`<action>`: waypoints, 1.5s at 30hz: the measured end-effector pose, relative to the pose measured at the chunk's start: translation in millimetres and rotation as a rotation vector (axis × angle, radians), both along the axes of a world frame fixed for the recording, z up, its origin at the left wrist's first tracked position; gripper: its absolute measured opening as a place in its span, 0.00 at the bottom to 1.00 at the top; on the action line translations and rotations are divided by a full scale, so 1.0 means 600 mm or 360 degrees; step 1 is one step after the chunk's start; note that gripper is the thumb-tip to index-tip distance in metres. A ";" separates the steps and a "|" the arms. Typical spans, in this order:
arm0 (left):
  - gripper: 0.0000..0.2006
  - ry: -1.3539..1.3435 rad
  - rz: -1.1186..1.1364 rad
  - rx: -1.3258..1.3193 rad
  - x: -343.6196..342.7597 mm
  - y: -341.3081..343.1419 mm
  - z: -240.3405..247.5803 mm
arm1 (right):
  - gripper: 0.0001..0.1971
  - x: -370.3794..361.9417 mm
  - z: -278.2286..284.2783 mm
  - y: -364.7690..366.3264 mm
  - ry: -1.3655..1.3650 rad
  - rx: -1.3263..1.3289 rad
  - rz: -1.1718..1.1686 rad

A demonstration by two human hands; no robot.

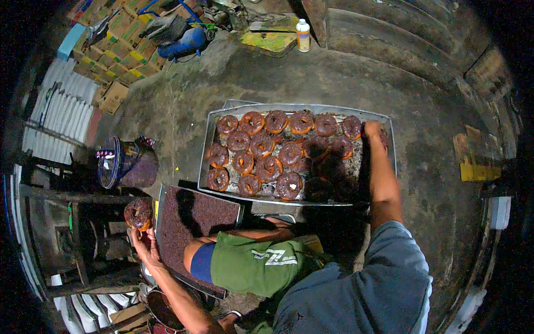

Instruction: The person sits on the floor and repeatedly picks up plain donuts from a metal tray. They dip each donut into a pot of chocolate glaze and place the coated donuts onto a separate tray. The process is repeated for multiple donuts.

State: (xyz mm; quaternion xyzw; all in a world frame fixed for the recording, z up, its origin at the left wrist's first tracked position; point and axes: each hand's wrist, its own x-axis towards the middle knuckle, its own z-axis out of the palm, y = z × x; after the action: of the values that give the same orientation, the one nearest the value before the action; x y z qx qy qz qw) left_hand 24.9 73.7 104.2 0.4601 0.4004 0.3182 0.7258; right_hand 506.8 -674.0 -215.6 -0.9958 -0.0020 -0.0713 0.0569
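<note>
At the left, my left hand [146,242] holds up a chocolate-coated doughnut [138,213] by its lower edge, beside a shallow tray of dark brown sprinkles [189,217]. My right arm stretches out to the far right corner of a large metal tray [300,107]. There my right hand [372,129] has its fingers closed at a dark doughnut [384,135], partly hidden by the hand. Rows of glazed doughnuts [276,121] lie in this tray, and shadow covers those at the near right.
A dark bucket [139,166] stands left of the trays. Below my left forearm is a round pot [163,309], next to a wooden rack [78,234]. Stacked cartons [125,42], a blue tank [186,43] and a white bottle [302,36] stand at the back. Flattened cardboard [475,153] lies right.
</note>
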 end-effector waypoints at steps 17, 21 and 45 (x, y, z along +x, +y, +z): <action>0.12 -0.0431 -0.0629 -0.0387 0.189 -0.410 0.004 | 0.16 -0.172 0.165 0.038 0.0343 -0.0006 -0.0184; 0.12 -0.0370 -0.0573 -0.0456 0.179 -0.421 -0.009 | 0.13 -0.188 0.128 0.029 0.0209 -0.0322 0.0304; 0.17 -0.0272 -0.1401 -0.0902 0.279 -0.653 -0.101 | 0.19 -0.367 0.355 0.280 0.1828 0.3670 0.0542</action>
State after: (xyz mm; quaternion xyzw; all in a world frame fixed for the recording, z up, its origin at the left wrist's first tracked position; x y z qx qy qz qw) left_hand 192.6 -318.0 43.6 0.3429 0.1792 -0.1008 0.9166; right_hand 286.7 -505.7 -2.8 -0.2484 -0.0411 0.4104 0.8765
